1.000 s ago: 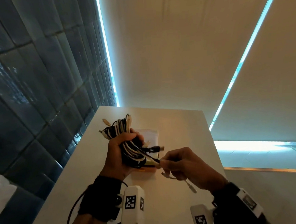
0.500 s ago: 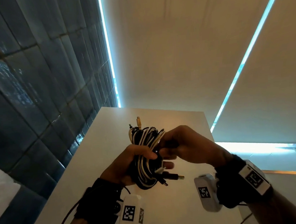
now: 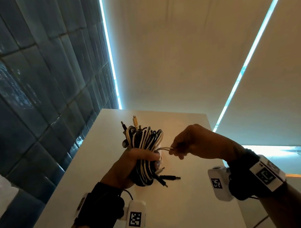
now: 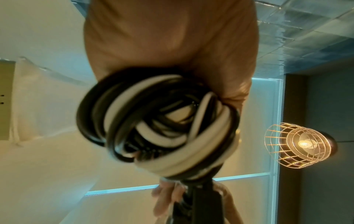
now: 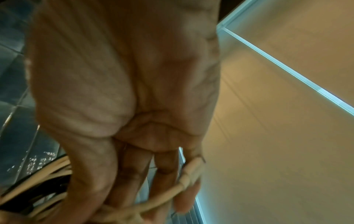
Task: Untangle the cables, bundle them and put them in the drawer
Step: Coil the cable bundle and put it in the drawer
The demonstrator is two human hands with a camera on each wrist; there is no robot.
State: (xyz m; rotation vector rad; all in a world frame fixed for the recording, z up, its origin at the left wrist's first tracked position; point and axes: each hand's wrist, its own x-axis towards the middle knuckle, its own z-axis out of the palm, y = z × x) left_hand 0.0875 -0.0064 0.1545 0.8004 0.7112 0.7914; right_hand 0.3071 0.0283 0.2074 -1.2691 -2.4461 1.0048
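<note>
My left hand (image 3: 131, 164) grips the springy coil of black and white rubbery cables (image 3: 144, 149) mid-waist above the white tabletop (image 3: 186, 208), while my right hand (image 3: 191, 143) pinches its limp white cable end (image 3: 163, 149), best held near the tip.

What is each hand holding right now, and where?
The left hand grips the cable bundle round its middle; the right hand pinches a white cable leading off the bundle's side.

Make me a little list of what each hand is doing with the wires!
left hand: grips the cable bundle round its middle
right hand: pinches a white cable end pulled out sideways from the bundle
bundle colours: black and white
loose plugs: stick out top and bottom
below: white table
drawer: not in view
</note>
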